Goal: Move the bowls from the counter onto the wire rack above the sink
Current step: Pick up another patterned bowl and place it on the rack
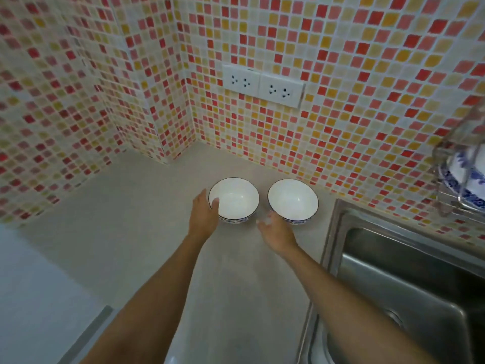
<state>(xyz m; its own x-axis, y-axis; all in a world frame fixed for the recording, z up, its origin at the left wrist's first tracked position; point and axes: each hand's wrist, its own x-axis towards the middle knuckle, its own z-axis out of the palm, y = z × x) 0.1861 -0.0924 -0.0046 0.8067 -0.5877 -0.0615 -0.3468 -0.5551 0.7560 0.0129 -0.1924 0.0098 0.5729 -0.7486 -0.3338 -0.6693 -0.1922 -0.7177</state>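
Observation:
Two white bowls with blue patterned outsides stand side by side on the grey counter [147,211]. My left hand [204,214] grips the left bowl [236,199] at its near-left rim, thumb inside the rim. My right hand [277,233] is blurred, fingers apart, just at the near-left edge of the right bowl [295,199]; I cannot tell whether it touches. The wire rack [446,206] hangs at the far right above the sink [409,279] and holds blue-and-white dishes [462,177].
Mosaic-tiled walls form a corner behind the counter. A double white socket [262,85] sits on the wall above the bowls. The steel sink's raised rim borders the counter on the right. A clear glass item [462,137] stands on the rack.

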